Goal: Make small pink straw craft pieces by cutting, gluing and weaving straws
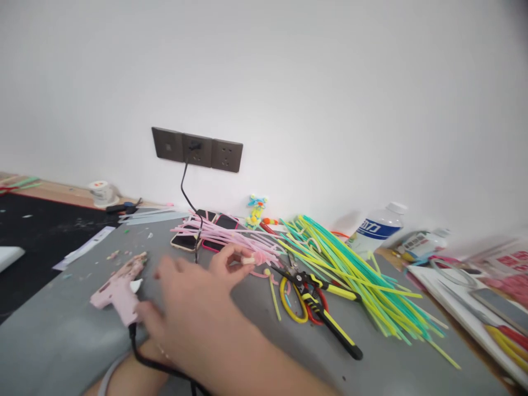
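Note:
My left hand (231, 267) pinches a small pink fuzzy piece (259, 257) with a pale end, held out over the grey mat. Crossing above my left forearm, my right hand (192, 302) is slightly blurred, its thumb apart from its fingers. That thumb is close beside the handle of a pink glue gun (119, 294), which lies on the mat; whether they touch I cannot tell. A black cord runs from the gun's handle under my right hand. Pink pipe cleaners (231, 235) lie just beyond my left hand.
Yellow-handled pliers (325, 316) and scissors (293, 308) lie right of my hands, near green and yellow pipe cleaners (350, 269). A small colourful figure (256, 212), a bottle (377, 228) and a white tub (103, 193) stand along the wall. A wall socket (198, 149) holds a plugged cord.

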`<state>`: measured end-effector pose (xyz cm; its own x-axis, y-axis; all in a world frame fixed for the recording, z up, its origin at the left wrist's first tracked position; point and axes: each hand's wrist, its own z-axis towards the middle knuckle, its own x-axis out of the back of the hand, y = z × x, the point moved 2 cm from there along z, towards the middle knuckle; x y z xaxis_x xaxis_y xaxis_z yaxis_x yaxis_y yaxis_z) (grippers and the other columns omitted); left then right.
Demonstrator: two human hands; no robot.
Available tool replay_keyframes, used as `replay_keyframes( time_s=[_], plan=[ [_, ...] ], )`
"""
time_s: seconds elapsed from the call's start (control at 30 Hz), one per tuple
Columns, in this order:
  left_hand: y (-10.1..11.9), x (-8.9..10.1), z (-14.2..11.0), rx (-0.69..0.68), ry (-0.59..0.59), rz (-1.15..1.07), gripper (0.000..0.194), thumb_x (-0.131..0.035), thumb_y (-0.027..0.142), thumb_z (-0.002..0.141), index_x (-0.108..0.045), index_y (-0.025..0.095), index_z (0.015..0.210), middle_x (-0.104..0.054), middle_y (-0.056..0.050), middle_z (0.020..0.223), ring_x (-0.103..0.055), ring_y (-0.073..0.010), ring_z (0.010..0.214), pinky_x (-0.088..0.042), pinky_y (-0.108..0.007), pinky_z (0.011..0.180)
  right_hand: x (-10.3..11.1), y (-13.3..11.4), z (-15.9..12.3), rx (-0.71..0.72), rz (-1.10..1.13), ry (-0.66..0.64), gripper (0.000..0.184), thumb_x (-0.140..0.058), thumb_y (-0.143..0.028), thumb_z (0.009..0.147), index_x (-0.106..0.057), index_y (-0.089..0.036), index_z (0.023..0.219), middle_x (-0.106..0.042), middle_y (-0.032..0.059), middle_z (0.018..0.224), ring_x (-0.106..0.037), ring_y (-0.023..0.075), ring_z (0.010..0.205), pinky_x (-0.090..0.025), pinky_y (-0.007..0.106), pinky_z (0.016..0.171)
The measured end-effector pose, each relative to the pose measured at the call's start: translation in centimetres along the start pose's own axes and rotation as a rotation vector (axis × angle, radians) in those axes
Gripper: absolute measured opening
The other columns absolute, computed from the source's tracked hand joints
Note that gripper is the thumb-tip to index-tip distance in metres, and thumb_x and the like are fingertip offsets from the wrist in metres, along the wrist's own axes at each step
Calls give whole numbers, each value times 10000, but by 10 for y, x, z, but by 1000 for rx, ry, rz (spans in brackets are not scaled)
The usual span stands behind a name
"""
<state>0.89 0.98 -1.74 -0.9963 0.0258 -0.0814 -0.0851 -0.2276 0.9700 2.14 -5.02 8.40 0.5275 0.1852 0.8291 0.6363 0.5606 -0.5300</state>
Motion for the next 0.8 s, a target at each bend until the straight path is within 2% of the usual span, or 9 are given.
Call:
replay_keyframes(
  time_s=[0.1,0.2,0.27,0.37,0.43,0.57,0.63,0.7,0.8],
  plan=[
    [-5,2,1,5,-82,-30,149,-753,237,718,-678,179,833,-724,-31,879,-690,-164,808,-567,-236,728,-66,-23,37,-126,-26,-111,545,-671,-342,842,-498,-83,1289,-666,208,1191,-673,306,986,-564,435,795],
    [-12,5,4,27,-100,-36,146,-736,269,749,-656,174,826,-707,-44,872,-675,-171,795,-557,-263,724,-108,-28,64,-235,-21,-231,786,-735,-401,784,-394,-39,1392,-607,235,1290,-643,332,1079,-572,455,840],
    [-16,6,6,36,-86,-34,158,-742,270,731,-648,170,811,-694,-42,856,-664,-173,773,-551,-270,696,-120,-28,72,-283,-35,-255,668,-653,-247,861,-356,-15,1413,-599,252,1286,-643,310,1103,-585,419,833],
    [-19,6,8,25,-74,-35,168,-745,272,717,-644,170,805,-678,-36,851,-661,-177,785,-544,-279,708,-123,-29,74,-309,-40,-239,475,-431,-61,942,-352,-23,1409,-632,255,1219,-666,267,1084,-605,364,780],
    [-20,6,9,8,-85,-35,170,-741,276,724,-643,173,818,-676,-34,857,-661,-178,798,-539,-283,728,-119,-30,73,-310,-17,-241,478,-486,-87,927,-368,-41,1388,-633,251,1207,-669,268,1078,-608,360,772],
    [-18,7,9,4,-95,-19,171,-730,280,737,-638,176,836,-678,-34,872,-658,-174,797,-531,-280,726,-104,-28,66,-293,102,-231,815,-736,-194,742,-298,-34,1411,-606,259,1245,-666,323,1074,-596,398,792],
    [-16,8,8,-1,-94,-8,172,-731,279,735,-639,176,837,-677,-31,871,-658,-173,799,-530,-275,724,-94,-22,60,-276,220,-208,865,-764,-277,695,-303,-54,1393,-623,248,1218,-673,367,1043,-583,434,768],
    [-14,8,8,-19,-105,3,172,-734,278,733,-645,176,839,-679,-28,872,-659,-174,810,-533,-276,732,-84,-13,52,-284,426,-193,907,-813,-385,614,-344,-128,1346,-648,193,1184,-675,385,1009,-570,437,723],
    [-16,7,9,-22,-127,16,198,-762,297,728,-650,173,835,-684,-23,851,-668,-185,794,-546,-284,712,-66,8,37,-304,743,-134,959,-907,-458,432,-435,-244,1239,-672,90,1090,-674,325,916,-529,357,623]
  ],
)
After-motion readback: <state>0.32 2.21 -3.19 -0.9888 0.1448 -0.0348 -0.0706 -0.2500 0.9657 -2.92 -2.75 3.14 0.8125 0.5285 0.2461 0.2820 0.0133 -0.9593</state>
